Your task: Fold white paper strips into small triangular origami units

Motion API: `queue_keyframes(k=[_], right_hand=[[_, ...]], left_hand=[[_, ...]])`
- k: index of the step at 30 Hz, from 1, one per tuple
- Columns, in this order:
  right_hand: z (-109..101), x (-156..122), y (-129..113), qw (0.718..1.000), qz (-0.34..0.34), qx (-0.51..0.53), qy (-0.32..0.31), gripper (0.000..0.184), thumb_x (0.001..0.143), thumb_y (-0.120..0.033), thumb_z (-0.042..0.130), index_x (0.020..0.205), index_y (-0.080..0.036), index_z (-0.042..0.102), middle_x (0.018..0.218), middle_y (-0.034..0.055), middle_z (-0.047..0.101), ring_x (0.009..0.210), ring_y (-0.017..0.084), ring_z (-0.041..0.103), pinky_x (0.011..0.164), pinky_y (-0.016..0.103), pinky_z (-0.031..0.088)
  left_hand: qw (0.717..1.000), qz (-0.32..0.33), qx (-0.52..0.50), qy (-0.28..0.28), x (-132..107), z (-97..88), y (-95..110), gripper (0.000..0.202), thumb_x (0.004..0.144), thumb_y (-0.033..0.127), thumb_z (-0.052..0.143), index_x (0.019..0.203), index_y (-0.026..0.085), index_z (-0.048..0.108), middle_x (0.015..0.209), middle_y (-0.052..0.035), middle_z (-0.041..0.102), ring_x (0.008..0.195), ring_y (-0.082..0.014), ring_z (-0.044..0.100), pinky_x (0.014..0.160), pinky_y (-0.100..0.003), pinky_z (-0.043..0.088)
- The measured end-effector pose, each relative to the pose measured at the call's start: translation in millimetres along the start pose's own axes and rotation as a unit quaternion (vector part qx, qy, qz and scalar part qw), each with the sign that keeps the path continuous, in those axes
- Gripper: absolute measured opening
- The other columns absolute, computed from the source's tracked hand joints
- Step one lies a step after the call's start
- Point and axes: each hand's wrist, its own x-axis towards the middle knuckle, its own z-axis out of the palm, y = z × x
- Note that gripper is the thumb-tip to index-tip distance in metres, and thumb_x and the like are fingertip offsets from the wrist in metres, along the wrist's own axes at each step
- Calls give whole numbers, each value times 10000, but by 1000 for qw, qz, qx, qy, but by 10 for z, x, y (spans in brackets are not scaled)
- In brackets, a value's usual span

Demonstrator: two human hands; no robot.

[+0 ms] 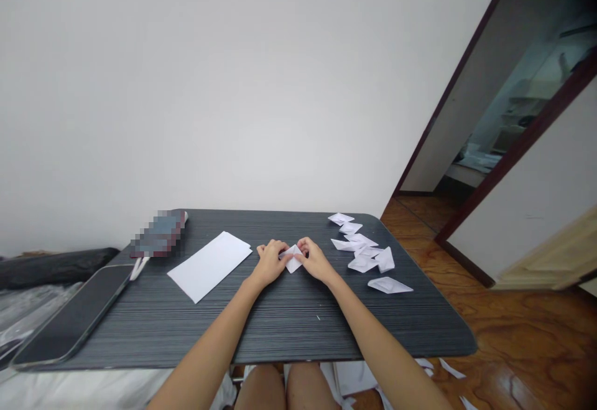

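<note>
Between my two hands is a small folded white paper point(293, 263), diamond-shaped, just above or on the dark table point(280, 329). My left hand point(270, 262) pinches its left side between thumb and fingers. On the opposite side, my right hand point(314, 259) grips the paper's right edge with thumb and fingertips. To the right lie several folded white paper boats point(390, 285), loosely grouped toward the table's far right. A stack of flat white paper sheets point(209, 267) rests left of my left hand.
A phone point(74, 316) lies at the table's left edge, near a blurred-out device point(161, 234) with a white cable point(138, 268). A white wall stands behind the table. Paper scraps point(451, 368) are on the wooden floor point(527, 310) at the right, with a doorway beyond.
</note>
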Motion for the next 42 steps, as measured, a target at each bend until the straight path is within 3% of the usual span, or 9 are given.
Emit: queue_keyframes(k=[3,5,10,13,16,21,30,36,42], right_hand=[[-105,-30,-53,997,-74,7,-1,48,718,-181,498,733,-170,543,682,-1,543,645,124,473,632,251,352],[-171,-51,-115,991,-119,-42,41,109,742,-208,503,655,-168,558,683,13,540,692,140,468,657,266,342],[-237,-84,-198,964,-203,-128,116,116,762,-178,510,741,-192,623,830,38,533,767,149,443,700,293,319],[-236,-104,-152,952,-241,-173,83,162,788,-157,470,806,-199,625,833,42,539,783,154,438,705,302,320],[-227,-134,-80,949,-258,-184,0,176,800,-156,449,787,-187,622,794,45,546,793,158,446,704,292,347],[-200,-169,-31,964,-218,-145,-45,174,805,-176,436,767,-179,606,774,43,554,779,149,464,707,269,377],[-135,-52,-3,997,-73,-37,-14,121,741,-195,485,824,-173,570,656,-1,566,592,110,494,591,223,378],[-128,59,34,999,-3,-36,-23,78,664,-217,562,686,-151,598,600,3,564,575,111,496,568,214,374],[-193,41,62,996,-33,-51,-59,70,638,-213,598,657,-146,586,578,-18,524,537,94,461,528,207,353]], left_hand=[[996,64,-46,31,26,-56,3,219,786,319,450,695,154,562,683,-6,509,713,-135,448,690,-298,311],[991,103,-74,49,46,-97,-8,234,789,329,454,700,151,577,652,-8,489,676,-125,434,642,-265,333],[975,177,-89,98,60,-153,-65,201,804,274,447,849,171,614,756,-37,520,743,-132,431,667,-257,370],[974,199,-57,90,31,-136,-108,212,815,247,427,884,183,617,790,-48,512,759,-137,420,670,-262,376],[975,219,-32,5,-6,-111,-153,215,812,238,431,822,168,634,717,-41,496,726,-135,426,652,-252,378],[981,181,-43,-46,-32,-130,-177,175,787,226,473,773,156,633,694,-34,536,724,-133,465,676,-242,379],[999,16,-34,-10,3,-100,-87,167,751,217,477,721,154,629,684,-30,608,651,-137,497,629,-243,365],[1000,-4,-8,-11,23,-53,-88,160,741,190,463,679,150,605,652,-32,597,662,-154,485,644,-263,360],[998,55,-26,-3,-1,-22,-154,151,773,192,428,686,150,544,689,-34,544,691,-152,464,671,-281,366]])
